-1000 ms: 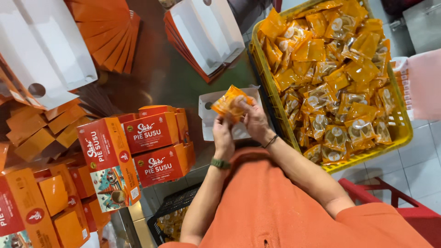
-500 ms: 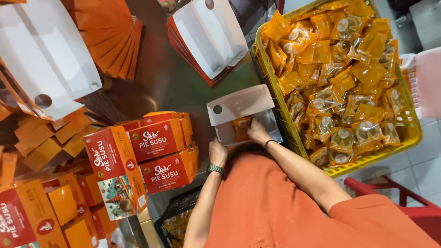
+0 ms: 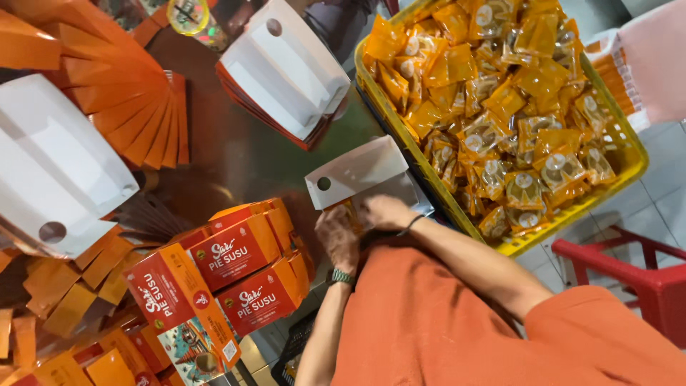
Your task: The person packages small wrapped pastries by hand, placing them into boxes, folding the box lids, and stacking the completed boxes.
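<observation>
Open white box (image 3: 364,175) on dark worktop (image 3: 236,154), beside yellow crate (image 3: 622,154) of orange packets (image 3: 500,100); left hand (image 3: 338,239) and right hand (image 3: 386,212) both curled at its rim, grip unclear; red cartons (image 3: 246,275) stacked left.

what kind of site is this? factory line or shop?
Most likely a small food-packing workbench, not a shop: a yellow crate heaped with orange wrapped snacks, stacks of flat unfolded cartons, and finished red-and-orange boxes beside the hands.
</observation>
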